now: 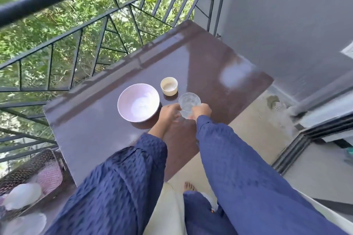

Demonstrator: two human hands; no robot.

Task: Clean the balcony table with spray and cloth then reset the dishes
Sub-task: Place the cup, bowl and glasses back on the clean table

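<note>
table [210, 59]: dark brown rectangle, long axis parallel to the railing [107, 25]. far long edge sits right by the railing bars, right short end is near the grey wall [286, 25], near long edge faces the person with bare floor [257, 129] under it.

open room: the whole right half of the table top is bare apart from a pale glossy patch near the right end. the left end and the near left corner are bare too. a wire basket [32, 168] with pale dishes in it sits off the left end, apart from the table.

glass [189, 104]: clear, upright, mouth up, long axis vertical. it's about mid-length of the table, close to the near long edge. can't tell if the base is down on the top, the hands hide it.

grip: left hand [169, 113] has fingers curled against the glass's left side, right hand [201, 111] is curled round its right side, so both hold the glass. blue sleeves reach in over the near edge.

neighbours: pink bowl [138, 102] upright, just left of the left hand, nearer the middle of the top. small cream cup [169, 86] upright, mouth up, just beyond the glass toward the railing edge, not touching bowl or glass.
</note>
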